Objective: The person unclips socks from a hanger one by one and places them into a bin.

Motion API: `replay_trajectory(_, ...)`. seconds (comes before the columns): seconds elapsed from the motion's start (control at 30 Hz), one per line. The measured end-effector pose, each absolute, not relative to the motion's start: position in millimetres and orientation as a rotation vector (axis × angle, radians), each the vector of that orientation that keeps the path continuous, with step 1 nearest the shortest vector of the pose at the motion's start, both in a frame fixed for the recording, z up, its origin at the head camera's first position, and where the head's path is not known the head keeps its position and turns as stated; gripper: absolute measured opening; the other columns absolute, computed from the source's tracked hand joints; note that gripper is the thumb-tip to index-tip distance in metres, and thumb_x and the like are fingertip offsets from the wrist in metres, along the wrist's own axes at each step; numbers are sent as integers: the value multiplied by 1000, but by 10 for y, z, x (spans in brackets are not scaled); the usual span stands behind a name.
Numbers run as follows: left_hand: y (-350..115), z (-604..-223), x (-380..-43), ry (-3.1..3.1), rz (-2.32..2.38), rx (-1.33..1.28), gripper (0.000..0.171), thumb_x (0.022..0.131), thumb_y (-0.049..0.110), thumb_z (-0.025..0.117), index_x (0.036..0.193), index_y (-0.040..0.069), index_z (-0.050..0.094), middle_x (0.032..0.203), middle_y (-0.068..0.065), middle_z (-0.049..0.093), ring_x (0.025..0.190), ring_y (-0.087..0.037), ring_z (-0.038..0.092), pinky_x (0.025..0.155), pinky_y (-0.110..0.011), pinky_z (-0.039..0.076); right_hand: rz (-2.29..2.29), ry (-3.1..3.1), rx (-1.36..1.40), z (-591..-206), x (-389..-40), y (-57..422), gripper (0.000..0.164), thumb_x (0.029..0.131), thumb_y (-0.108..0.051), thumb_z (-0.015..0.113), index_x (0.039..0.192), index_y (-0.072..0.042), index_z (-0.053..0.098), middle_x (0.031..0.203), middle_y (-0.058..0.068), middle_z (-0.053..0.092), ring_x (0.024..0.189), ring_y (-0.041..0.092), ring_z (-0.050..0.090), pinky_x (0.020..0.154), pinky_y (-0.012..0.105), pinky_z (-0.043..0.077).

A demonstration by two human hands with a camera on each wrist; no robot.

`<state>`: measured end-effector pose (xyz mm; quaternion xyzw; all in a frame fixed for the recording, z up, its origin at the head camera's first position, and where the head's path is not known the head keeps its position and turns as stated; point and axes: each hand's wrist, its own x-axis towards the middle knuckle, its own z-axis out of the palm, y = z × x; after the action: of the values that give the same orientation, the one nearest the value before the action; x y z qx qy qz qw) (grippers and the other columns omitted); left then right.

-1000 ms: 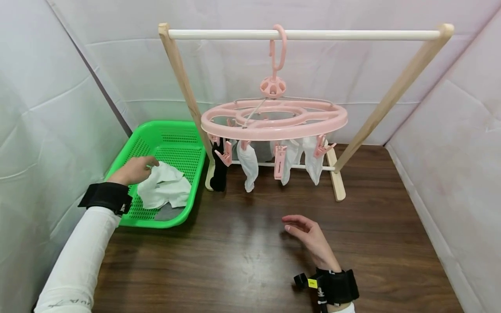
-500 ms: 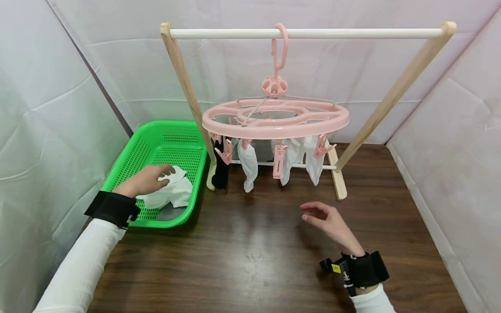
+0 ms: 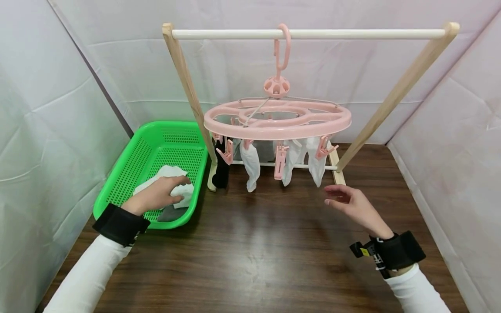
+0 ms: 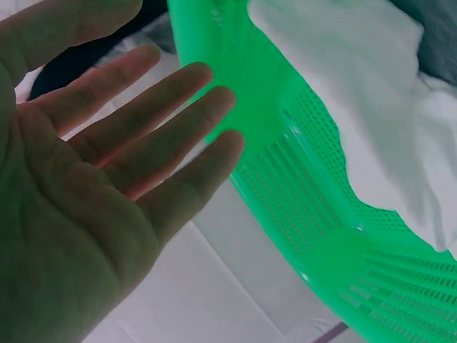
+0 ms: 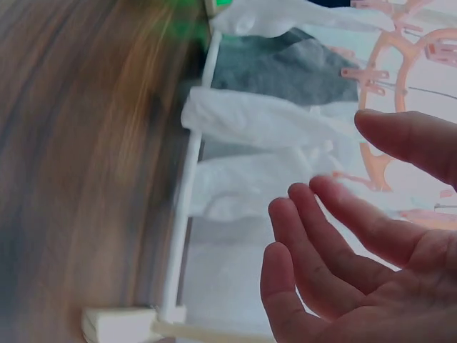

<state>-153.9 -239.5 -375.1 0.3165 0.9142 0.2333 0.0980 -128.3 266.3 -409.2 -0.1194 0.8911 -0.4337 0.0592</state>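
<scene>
My left hand (image 3: 161,193) hovers above the green basket (image 3: 102,191), over a white cloth (image 3: 172,171) and a grey cloth (image 3: 172,214) lying in it. In the left wrist view its fingers (image 4: 171,157) are spread and hold nothing. My right hand (image 3: 358,208) is over the table's right part, below the pink clip hanger (image 3: 278,132). The right wrist view shows its fingers (image 5: 343,250) loosely bent and holding nothing. Clipped to the hanger are white socks (image 3: 252,167), a black sock (image 3: 221,169) and grey fabric (image 5: 285,71).
A wooden stand (image 3: 403,91) with a white top rod (image 3: 352,34) carries the hanger. A pink clip (image 3: 280,163) hangs at the hanger's front with nothing in it. White fabric walls (image 3: 450,130) enclose the brown table (image 3: 235,252).
My left hand has moved right and nearer over the white cloth in the basket. My right hand has moved right and farther forward, towards the stand's right foot.
</scene>
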Motion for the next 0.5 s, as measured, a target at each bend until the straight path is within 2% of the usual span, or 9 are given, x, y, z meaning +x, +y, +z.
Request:
replay_trajectory(0.13,-2315,-3751,-1473,2713,677,977,36,86,-4,65,120,-9,55,117,-26,60,108,-42,57,87,-50,47,-1228,2784,-313,-3962,-1344,2757,48,94,-18,66,131,8,52,124,26,58,112,36,56,88,38,47)
replay_trajectory(0.33,-2190,-3727,-1318,2740,680,975,39,86,-3,66,123,-7,55,119,-24,60,109,-41,56,88,-50,47,-1205,2874,-254,-3732,-1461,2808,59,94,-25,65,138,9,45,132,28,52,117,39,53,85,28,46)
replay_trajectory(0.5,-2085,-3719,-1217,2746,717,991,42,86,-2,70,124,-4,54,118,-22,60,108,-38,58,85,-46,48,-1271,2896,-274,-3521,-1573,2782,61,95,-29,64,141,5,43,136,25,50,122,37,49,94,43,43)
